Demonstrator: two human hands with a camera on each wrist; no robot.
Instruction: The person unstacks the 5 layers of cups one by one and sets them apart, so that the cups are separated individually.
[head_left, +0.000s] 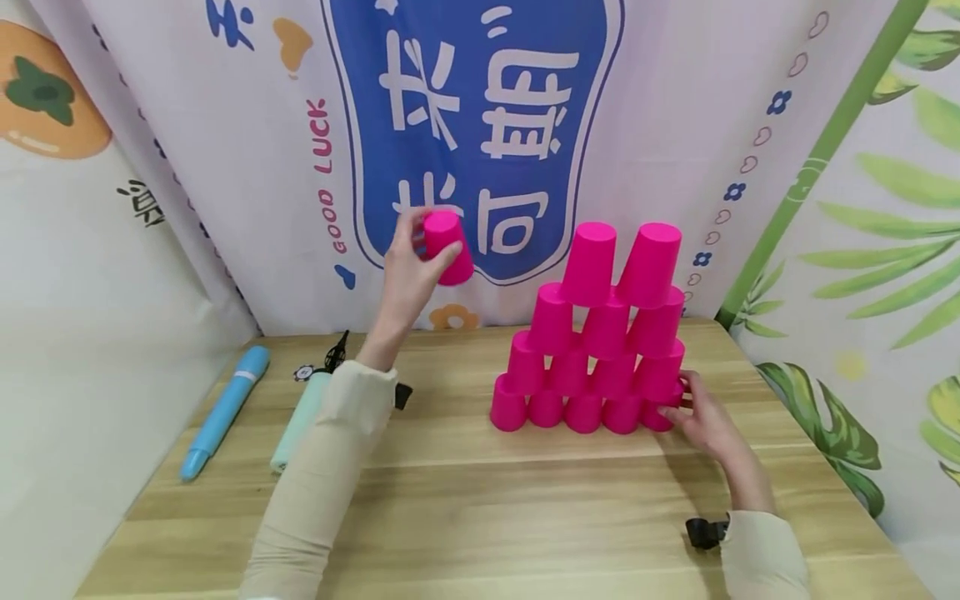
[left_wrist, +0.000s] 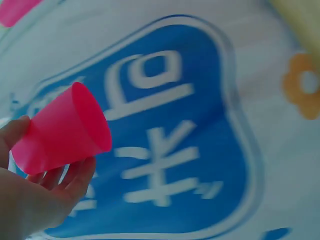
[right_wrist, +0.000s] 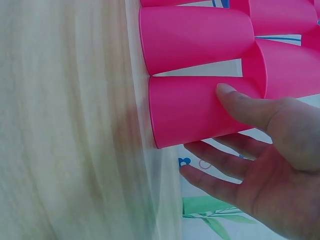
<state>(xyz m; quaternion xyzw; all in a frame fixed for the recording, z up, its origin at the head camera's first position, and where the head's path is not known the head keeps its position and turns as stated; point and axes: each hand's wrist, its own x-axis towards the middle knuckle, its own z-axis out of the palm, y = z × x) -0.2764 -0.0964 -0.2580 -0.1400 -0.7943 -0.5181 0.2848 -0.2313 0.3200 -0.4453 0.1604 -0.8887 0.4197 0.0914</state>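
My left hand [head_left: 412, 267] holds a pink cup [head_left: 447, 248] upside down in the air, left of the cup stack, thumb on one side and fingers on the other. In the left wrist view the open rim of that cup [left_wrist: 65, 131] shows. A pyramid of upside-down pink cups [head_left: 603, 350] stands on the table, two cups in its top row. Low at the pyramid's right end, my right hand [head_left: 708, 421] grips the bottom-row corner cup [right_wrist: 200, 107]. Its thumb lies on the cup's front and its fingers are at the outer side.
On the left of the wooden table [head_left: 465, 517] lie a blue pen-shaped tube [head_left: 225, 414] and a pale green cylinder [head_left: 302, 423], partly behind my left sleeve. A small black item [head_left: 336, 354] is beside it. A printed curtain [head_left: 480, 125] hangs close behind the stack.
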